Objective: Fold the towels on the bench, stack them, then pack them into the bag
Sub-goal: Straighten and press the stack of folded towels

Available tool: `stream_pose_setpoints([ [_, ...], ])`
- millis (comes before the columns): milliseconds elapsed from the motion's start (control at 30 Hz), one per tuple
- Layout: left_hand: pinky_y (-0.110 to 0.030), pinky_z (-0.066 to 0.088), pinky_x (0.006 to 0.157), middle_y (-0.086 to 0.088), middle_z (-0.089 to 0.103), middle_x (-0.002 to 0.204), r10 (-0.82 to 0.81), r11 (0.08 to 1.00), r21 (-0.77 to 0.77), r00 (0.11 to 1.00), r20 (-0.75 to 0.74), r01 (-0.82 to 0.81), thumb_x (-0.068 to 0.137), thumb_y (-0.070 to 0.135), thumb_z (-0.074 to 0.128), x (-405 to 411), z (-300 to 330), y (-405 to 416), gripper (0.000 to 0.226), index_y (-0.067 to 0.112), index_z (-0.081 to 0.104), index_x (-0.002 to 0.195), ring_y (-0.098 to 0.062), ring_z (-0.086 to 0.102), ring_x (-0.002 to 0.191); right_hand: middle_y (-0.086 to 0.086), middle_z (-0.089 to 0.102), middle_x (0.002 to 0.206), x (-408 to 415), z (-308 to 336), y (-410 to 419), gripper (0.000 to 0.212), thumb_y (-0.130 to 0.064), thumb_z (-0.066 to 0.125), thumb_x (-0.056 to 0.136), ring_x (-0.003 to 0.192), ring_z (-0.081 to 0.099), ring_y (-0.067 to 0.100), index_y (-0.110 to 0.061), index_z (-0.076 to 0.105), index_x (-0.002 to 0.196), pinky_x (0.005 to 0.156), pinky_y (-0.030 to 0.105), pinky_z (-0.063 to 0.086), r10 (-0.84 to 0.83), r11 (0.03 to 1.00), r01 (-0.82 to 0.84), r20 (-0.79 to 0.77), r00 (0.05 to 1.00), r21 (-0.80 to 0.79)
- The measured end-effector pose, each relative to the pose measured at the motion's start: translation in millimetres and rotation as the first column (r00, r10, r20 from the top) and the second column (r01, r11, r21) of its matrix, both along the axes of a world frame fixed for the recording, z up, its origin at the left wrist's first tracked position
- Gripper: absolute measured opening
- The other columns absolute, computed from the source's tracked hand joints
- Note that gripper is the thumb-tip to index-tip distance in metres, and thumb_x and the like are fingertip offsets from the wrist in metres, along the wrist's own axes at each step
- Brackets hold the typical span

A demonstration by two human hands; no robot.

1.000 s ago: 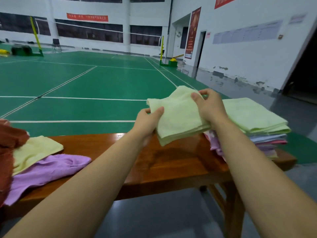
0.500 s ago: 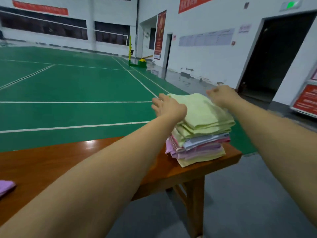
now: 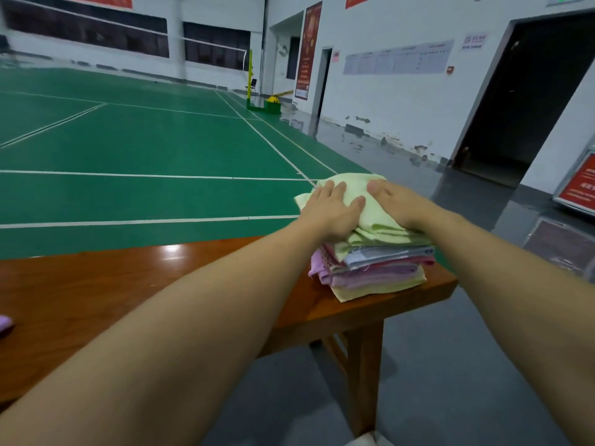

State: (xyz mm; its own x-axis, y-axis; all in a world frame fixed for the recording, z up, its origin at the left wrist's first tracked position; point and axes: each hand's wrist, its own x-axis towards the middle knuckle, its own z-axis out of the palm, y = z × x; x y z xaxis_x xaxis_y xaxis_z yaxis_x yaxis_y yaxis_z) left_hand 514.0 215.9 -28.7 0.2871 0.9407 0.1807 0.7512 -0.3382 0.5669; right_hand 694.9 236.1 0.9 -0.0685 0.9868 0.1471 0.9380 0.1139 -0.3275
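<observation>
head view: a stack [image 3: 370, 265] of soft folded towels sits at the right end of the glossy wooden tabletop [image 3: 96, 291]. the left hand [image 3: 331, 209] and right hand [image 3: 397, 204] lie flat, fingers straight, pressing the pale green top towel [image 3: 373, 217], grasping nothing.

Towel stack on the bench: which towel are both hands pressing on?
The light green towel on top of the stack. The left hand and right hand lie flat on it; the blue, pink, purple and yellow towels sit beneath it.
</observation>
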Motion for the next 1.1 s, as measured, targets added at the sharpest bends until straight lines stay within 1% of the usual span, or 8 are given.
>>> stream_pose_setpoints([
  [133,-0.037,-0.001,0.124,-0.005,-0.005,0.17,-0.038,0.999,0.042,0.996,0.082,0.034,0.106,0.054,0.028,-17,1,-11,0.069,0.018,0.01,0.162,-0.024,-0.003,0.156,-0.002,0.031,0.163,-6,16,-11,0.06,-0.058,0.026,0.105,0.148,0.031,0.024,-0.027,0.037,0.155,0.119,0.042,0.023,0.019,0.996,-0.024,0.056,0.998,0.086],
  [300,-0.038,0.0,0.124,-0.005,-0.005,0.17,-0.014,0.996,0.086,0.994,0.111,0.005,0.107,0.051,0.029,-53,18,-20,0.067,0.018,0.011,0.162,-0.024,-0.003,0.156,-0.002,0.03,0.164,-32,45,-26,0.06,-0.056,0.03,0.104,0.15,0.027,0.02,-0.026,0.035,0.156,0.121,0.04,0.019,0.091,0.974,-0.114,0.124,0.988,0.195],
  [467,-0.036,0.002,0.124,-0.006,-0.001,0.17,0.111,0.991,0.065,0.988,0.107,-0.118,0.107,0.051,0.031,-118,11,-44,0.067,0.016,0.014,0.162,-0.023,0.0,0.156,-0.003,0.032,0.163,-108,45,-28,0.061,-0.06,0.031,0.102,0.15,0.029,0.019,-0.029,0.036,0.155,0.122,0.044,0.023,0.242,0.936,-0.271,0.146,0.959,0.226],
  [600,-0.032,0.004,0.123,-0.009,0.002,0.169,0.255,0.966,0.029,0.963,0.087,-0.258,0.108,0.046,0.034,-195,-12,-76,0.066,0.012,0.017,0.161,-0.023,0.004,0.156,-0.004,0.031,0.163,-193,24,-36,0.059,-0.057,0.033,0.104,0.15,0.028,0.017,-0.029,0.035,0.156,0.121,0.038,0.021,0.379,0.893,-0.402,0.144,0.914,0.2],
  [767,-0.031,0.004,0.123,-0.01,0.004,0.169,0.444,0.895,0.021,0.895,0.032,-0.445,0.108,0.044,0.034,-307,-32,-122,0.065,0.01,0.017,0.161,-0.022,0.004,0.156,-0.005,0.032,0.163,-306,-1,-49,0.059,-0.057,0.035,0.103,0.149,0.029,0.014,-0.029,0.036,0.155,0.121,0.034,0.022,0.539,0.822,-0.55,0.11,0.835,0.147],
  [933,-0.032,0.006,0.123,-0.011,0.008,0.169,0.611,0.791,0.073,0.791,-0.041,-0.607,0.107,0.044,0.037,-413,-34,-176,0.065,0.01,0.02,0.16,-0.024,0.009,0.155,-0.002,0.035,0.162,-425,-22,-76,0.059,-0.054,0.038,0.104,0.149,0.03,0.014,-0.024,0.038,0.155,0.122,0.03,0.021,0.696,0.705,-0.701,0.085,0.713,0.106],
  [1000,-0.034,0.008,0.123,-0.011,0.012,0.168,0.671,0.74,0.12,0.738,-0.067,-0.662,0.107,0.044,0.039,-451,-30,-198,0.065,0.01,0.022,0.16,-0.025,0.012,0.155,-0.002,0.037,0.16,-470,-29,-92,0.06,-0.055,0.039,0.103,0.147,0.033,0.015,-0.024,0.04,0.154,0.121,0.031,0.024,0.745,0.657,-0.748,0.075,0.663,0.096],
  [1100,-0.037,0.016,0.123,-0.017,0.026,0.163,0.763,0.644,0.268,0.628,-0.153,-0.716,0.104,0.039,0.047,-507,-20,-231,0.062,0.007,0.032,0.155,-0.031,0.024,0.15,-0.002,0.041,0.158,-531,-39,-122,0.059,-0.055,0.041,0.103,0.145,0.037,0.016,-0.024,0.042,0.153,0.119,0.032,0.028,0.807,0.585,-0.808,0.051,0.589,0.068],
])
